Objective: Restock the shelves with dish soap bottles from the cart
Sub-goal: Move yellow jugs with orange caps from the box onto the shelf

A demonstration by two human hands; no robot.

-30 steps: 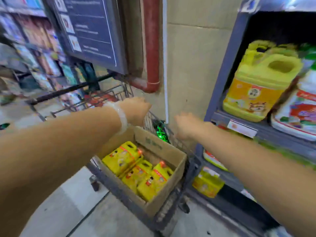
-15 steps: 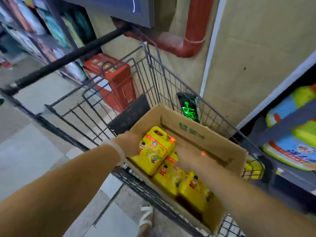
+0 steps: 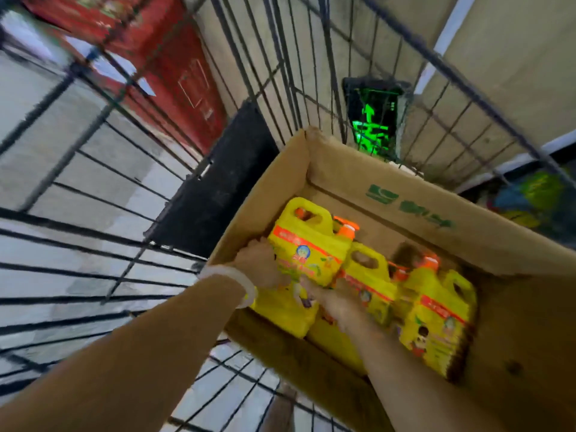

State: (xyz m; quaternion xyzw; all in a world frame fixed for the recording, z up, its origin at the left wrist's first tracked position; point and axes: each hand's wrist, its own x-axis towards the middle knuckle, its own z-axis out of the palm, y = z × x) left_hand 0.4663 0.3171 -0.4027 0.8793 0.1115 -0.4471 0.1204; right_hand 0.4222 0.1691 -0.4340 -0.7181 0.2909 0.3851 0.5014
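Both hands, left (image 3: 265, 265) and right (image 3: 330, 299), clamp the yellow bottle (image 3: 308, 244) between them inside the box (image 3: 405, 194); slick plastic could slip if I lift unevenly.

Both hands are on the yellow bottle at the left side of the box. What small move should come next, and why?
Probably lift that leftmost bottle straight up out of the cardboard box. The left hand grips its side and the right hand holds its lower part, so it seems secured. It is tilted above the other bottles, and the box walls block a sideways pull.
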